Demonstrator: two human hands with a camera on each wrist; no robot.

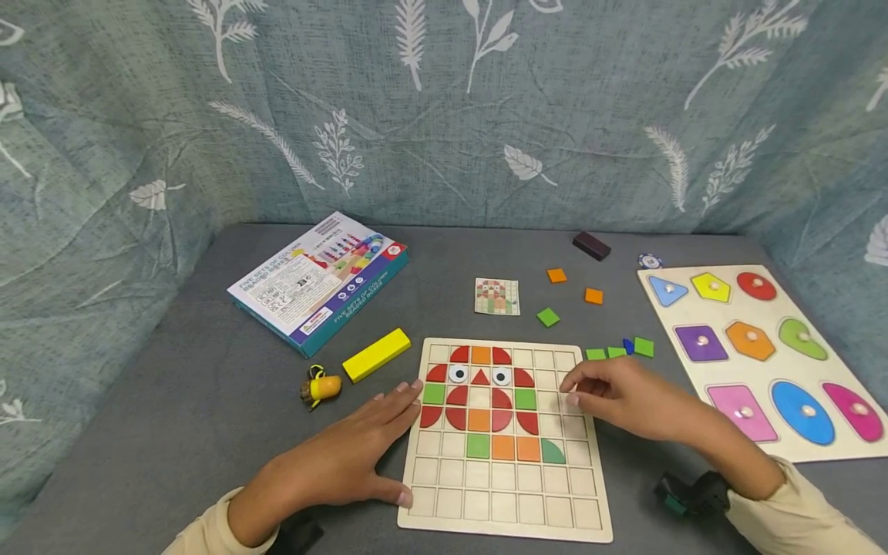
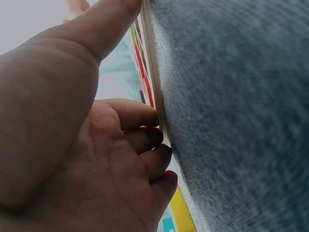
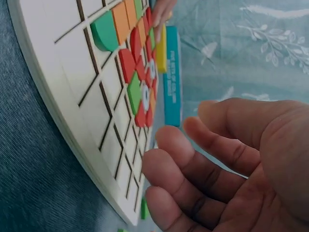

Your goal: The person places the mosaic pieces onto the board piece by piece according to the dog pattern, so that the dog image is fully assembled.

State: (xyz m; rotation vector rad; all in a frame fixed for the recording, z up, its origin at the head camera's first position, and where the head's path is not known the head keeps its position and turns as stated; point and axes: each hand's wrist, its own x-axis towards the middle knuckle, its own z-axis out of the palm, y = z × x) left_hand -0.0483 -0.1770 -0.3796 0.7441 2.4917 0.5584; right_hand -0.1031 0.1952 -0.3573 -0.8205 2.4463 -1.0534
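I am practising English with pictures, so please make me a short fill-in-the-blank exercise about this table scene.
1. The left hand rests flat against the ____ edge of the wooden grid puzzle board.
2. The long yellow wooden block lies beside the small ____-coloured toy figure.
3. The right hand, its grip empty, hovers over the grid board's ____ side.

Missing words: left; yellow; right

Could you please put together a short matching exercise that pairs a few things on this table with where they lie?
Things:
1. yellow block
2. left hand
3. pattern card
4. shape puzzle

Places:
A. beyond the grid board's far edge
B. far right of the table
C. against the grid board's left edge
D. beside the toy box

Pairs: 1-D, 2-C, 3-A, 4-B
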